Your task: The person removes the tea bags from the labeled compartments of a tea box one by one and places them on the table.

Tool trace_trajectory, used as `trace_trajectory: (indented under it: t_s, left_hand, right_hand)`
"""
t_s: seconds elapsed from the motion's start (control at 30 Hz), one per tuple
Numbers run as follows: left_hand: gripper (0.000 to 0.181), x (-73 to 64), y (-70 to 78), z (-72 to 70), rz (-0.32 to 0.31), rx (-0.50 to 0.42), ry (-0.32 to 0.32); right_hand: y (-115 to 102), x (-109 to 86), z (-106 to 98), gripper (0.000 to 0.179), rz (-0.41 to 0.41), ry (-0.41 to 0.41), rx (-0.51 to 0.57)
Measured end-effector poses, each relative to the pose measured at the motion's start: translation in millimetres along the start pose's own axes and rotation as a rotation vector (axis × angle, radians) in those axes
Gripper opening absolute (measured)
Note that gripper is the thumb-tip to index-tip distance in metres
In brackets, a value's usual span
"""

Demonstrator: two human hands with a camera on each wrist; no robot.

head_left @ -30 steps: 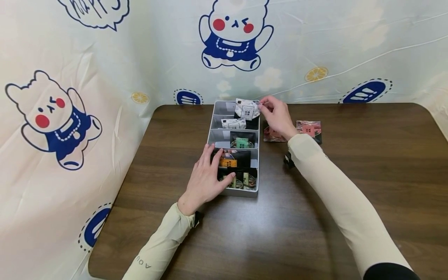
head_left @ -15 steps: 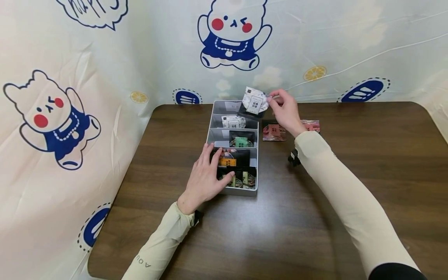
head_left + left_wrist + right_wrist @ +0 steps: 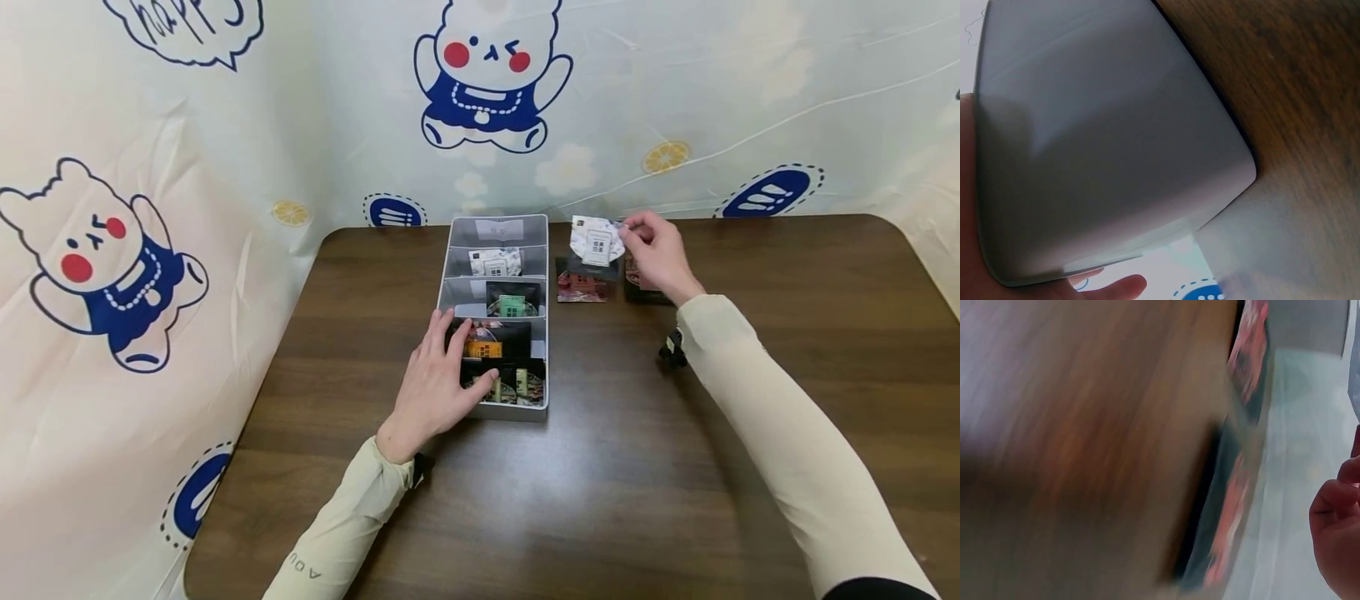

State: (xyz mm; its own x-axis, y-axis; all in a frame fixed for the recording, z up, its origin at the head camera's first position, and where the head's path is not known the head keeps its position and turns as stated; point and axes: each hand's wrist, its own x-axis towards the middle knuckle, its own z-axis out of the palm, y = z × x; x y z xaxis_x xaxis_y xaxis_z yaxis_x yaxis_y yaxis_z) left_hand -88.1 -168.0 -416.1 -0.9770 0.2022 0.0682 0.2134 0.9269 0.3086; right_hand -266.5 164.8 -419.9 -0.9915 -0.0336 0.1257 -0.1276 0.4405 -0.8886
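Note:
My right hand (image 3: pixel 660 254) pinches the right edge of a white-and-black sachet (image 3: pixel 597 242), held up at the table's back edge, to the right of a grey divided box (image 3: pixel 513 412). Below it in the head view, and partly covered by it, lies a red-and-black sachet (image 3: pixel 580 288). Another red-and-black sachet (image 3: pixel 643 293) is mostly hidden behind the right hand. My left hand (image 3: pixel 431 387) rests on the box's left rim, fingers spread and thumb over the front compartment. In the left wrist view the box's grey wall (image 3: pixel 1110 137) fills much of the frame.
Inside the box stand a white sachet (image 3: pixel 495 262), a green-labelled one (image 3: pixel 512 305), an orange-labelled one (image 3: pixel 483 348) and several with yellow-green labels (image 3: pixel 529 385). The rearmost compartment shows only a pale label (image 3: pixel 500 229). A printed curtain (image 3: pixel 360 100) hangs behind the brown table (image 3: pixel 637 483).
My right hand has lifted the white-and-black sachet out of the box's rear compartment and carried it right, over the red-and-black sachets. The left hand has stayed on the box.

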Motion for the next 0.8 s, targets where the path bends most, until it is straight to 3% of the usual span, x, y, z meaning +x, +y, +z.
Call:
trace_trajectory:
  t_s: [0.23,0.47,0.63,0.8]
  left_hand:
    - [0.079,-0.5,0.3,-0.3,0.007,-0.002,0.011]
    - [0.077,-0.1,-0.8,-1.8,0.009,-0.006,0.026]
    - [0.077,0.3,-0.1,-1.9,0.011,-0.012,0.019]
    - [0.077,0.5,1.2,-0.2,0.008,-0.012,0.006]
  right_hand:
    - [26.6,-10.5,-43.1,0.027,0.030,-0.021,-0.127]
    - [42.6,-22.4,-95.2,0.042,0.126,-0.079,-0.302]
    - [54.4,-29.0,-125.0,0.047,0.196,-0.102,-0.354]
    - [69.3,-33.1,-140.5,0.052,0.258,-0.146,-0.369]
